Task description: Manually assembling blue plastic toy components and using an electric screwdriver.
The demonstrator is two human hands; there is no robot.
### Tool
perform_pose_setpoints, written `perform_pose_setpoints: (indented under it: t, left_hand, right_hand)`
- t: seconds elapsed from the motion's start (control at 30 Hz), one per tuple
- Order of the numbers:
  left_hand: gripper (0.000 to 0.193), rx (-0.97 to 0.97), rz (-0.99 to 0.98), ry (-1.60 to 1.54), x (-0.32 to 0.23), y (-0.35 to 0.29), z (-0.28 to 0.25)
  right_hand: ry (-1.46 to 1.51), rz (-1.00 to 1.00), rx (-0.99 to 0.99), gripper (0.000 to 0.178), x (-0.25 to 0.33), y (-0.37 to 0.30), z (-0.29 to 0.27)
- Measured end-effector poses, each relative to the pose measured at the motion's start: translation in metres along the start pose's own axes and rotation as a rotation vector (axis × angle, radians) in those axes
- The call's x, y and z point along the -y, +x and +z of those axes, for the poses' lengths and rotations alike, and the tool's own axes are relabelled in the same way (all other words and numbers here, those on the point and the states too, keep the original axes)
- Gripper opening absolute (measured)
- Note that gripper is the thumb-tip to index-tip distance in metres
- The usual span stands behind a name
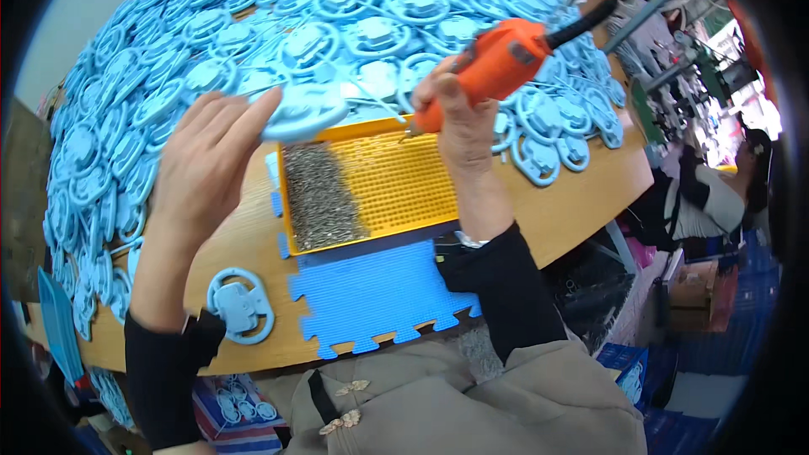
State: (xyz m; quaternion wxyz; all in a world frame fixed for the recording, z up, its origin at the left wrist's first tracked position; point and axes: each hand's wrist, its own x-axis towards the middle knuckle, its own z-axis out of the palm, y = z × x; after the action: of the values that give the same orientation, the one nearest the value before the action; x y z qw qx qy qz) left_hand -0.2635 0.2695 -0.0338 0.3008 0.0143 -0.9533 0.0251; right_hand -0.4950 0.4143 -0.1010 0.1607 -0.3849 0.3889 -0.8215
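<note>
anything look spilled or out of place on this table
Nothing looks spilled: the metal bits lie heaped in the left end of the yellow tray. One blue wheel seems slightly odd, lying alone at the table's near left, apart from the pile.

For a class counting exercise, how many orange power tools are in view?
1: the orange power tool in the person's right hand, its tip near the far side of the yellow tray. Others may be hidden.

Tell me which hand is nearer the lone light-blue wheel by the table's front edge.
Left: the left hand is beyond the wheel; the right hand, holding the orange tool, is farther off, to its right.
</note>
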Motion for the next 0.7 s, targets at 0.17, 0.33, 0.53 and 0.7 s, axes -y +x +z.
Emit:
perform_pose_setpoints:
  t: [0.17,0.33,0.53,0.7]
  left_hand:
    - [0.038,0.205,-0.144,0.007,-0.098,-0.014,-0.101]
    - [0.035,0.370,-0.291,-0.425,-0.129,-0.048,-0.041]
    - [0.028,0.141,-0.642,-0.460,-0.134,-0.100,0.028]
    - [0.029,-0.057,-0.508,-0.319,-0.150,-0.085,0.025]
  right_hand:
    - [0.126,0.023,0.008,0.044,-0.012,0.000,0.007]
    - [-0.102,-0.057,-0.003,0.040,-0.004,0.001,0.003]
    - [0.006,-0.080,0.099,0.032,0.047,-0.002,0.037]
    - [0.153,0.070,0.195,0.046,0.092,-0.053,0.062]
